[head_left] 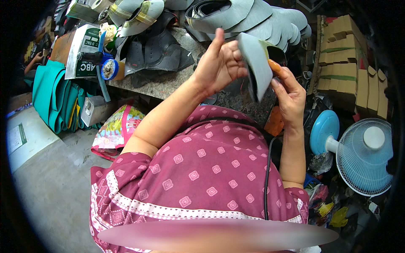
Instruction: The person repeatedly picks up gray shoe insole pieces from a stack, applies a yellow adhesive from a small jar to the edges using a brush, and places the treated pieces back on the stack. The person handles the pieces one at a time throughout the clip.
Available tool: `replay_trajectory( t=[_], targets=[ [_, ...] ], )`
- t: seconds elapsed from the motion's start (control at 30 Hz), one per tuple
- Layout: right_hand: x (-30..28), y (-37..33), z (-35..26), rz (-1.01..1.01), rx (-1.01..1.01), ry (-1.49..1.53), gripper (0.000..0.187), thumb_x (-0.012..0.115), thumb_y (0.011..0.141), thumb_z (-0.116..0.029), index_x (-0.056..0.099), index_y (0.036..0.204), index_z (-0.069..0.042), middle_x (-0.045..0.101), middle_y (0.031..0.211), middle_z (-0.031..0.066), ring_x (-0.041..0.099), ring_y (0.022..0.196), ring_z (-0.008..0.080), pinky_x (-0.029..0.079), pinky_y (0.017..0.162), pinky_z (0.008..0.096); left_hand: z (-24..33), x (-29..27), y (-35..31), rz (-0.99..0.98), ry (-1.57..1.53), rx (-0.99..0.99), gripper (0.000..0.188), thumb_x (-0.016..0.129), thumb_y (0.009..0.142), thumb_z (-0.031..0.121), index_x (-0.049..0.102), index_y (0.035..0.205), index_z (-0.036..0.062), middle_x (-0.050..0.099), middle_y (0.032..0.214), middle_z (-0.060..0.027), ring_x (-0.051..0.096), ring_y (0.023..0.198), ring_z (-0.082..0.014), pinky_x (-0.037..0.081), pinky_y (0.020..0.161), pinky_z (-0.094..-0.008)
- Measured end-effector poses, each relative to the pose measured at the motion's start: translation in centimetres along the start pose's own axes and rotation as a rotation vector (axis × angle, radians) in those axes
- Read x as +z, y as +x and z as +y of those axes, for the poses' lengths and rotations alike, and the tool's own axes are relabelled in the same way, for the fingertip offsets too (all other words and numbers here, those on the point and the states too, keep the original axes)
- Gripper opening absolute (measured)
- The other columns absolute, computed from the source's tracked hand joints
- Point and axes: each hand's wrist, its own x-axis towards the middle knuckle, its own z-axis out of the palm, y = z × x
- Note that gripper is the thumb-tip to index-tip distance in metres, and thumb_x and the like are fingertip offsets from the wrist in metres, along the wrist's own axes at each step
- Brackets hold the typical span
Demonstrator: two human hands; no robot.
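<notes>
Grey sole piece point(257, 63) gripped between both hands.

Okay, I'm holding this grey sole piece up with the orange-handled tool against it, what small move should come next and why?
Probably draw the orange-handled tool a little further along the edge of the grey sole piece. The left hand grips the piece tilted upright, the right hand has the tool at its far side, and the piece is raised off the speckled bench, so only hand support steadies it.
</notes>
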Motion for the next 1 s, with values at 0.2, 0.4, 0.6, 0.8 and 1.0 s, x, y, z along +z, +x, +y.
replay_trajectory(
  t=[0.2, 0.4, 0.6, 0.8, 1.0],
  targets=[
    [1.3, 1.3, 0.5, 0.067, -0.234, -0.426, 0.033, 0.067, 0.085, 0.003, 0.068, 0.118, 0.001, 0.067, 0.102, 0.01, 0.062, 0.094, 0.0181, 0.048, 0.085, 0.0283, -2.3, 0.5, -2.1, -0.066, 0.647, 0.219, 0.053, 0.064, 0.094, 0.026, 0.046, 0.137, -0.0004, 0.058, 0.127, -0.0116, 0.056, 0.117, -0.0195, 0.043, 0.104, -0.0368],
    [1.7, 1.4, 0.5, 0.044, -0.238, -0.567, 0.039, 0.073, 0.087, -0.018, 0.066, 0.122, -0.001, 0.064, 0.091, 0.0074, 0.06, 0.084, 0.0204, 0.047, 0.077, 0.0321, -2.0, 0.7, -1.6, 0.268, 0.238, 0.13, 0.043, 0.05, 0.102, 0.029, 0.047, 0.133, -0.0018, 0.059, 0.125, -0.0148, 0.061, 0.114, -0.0265, 0.048, 0.1, -0.0428],
    [2.2, 1.2, 0.3, 0.1, -0.441, -0.927, 0.063, 0.057, 0.09, -0.058, 0.066, 0.126, -0.007, 0.058, 0.087, 0.0026, 0.057, 0.08, 0.019, 0.041, 0.078, 0.0354, -1.6, 1.0, -1.4, 0.303, 0.158, 0.131, 0.044, 0.047, 0.103, 0.03, 0.046, 0.134, -0.0024, 0.06, 0.125, -0.0169, 0.062, 0.113, -0.0286, 0.05, 0.099, -0.0449],
    [1.1, 0.7, -1.4, -0.062, -0.586, -1.219, 0.058, 0.051, 0.09, -0.062, 0.071, 0.117, -0.014, 0.056, 0.088, 0.0005, 0.054, 0.079, 0.0185, 0.038, 0.081, 0.0374, -0.8, 0.6, -1.0, 0.301, 0.12, 0.131, 0.046, 0.049, 0.103, 0.03, 0.046, 0.134, -0.0032, 0.06, 0.125, -0.0175, 0.063, 0.112, -0.0291, 0.05, 0.1, -0.0451],
    [0.2, 1.8, -1.1, 0.03, -0.466, -0.97, 0.065, 0.039, 0.096, -0.065, 0.071, 0.115, -0.012, 0.057, 0.094, 0.0041, 0.057, 0.086, 0.0207, 0.038, 0.082, 0.0365, -0.8, 0.8, -0.9, 0.286, 0.107, 0.084, 0.044, 0.048, 0.103, 0.029, 0.047, 0.134, -0.0031, 0.06, 0.126, -0.0176, 0.063, 0.112, -0.0288, 0.051, 0.099, -0.0439]
  ],
)
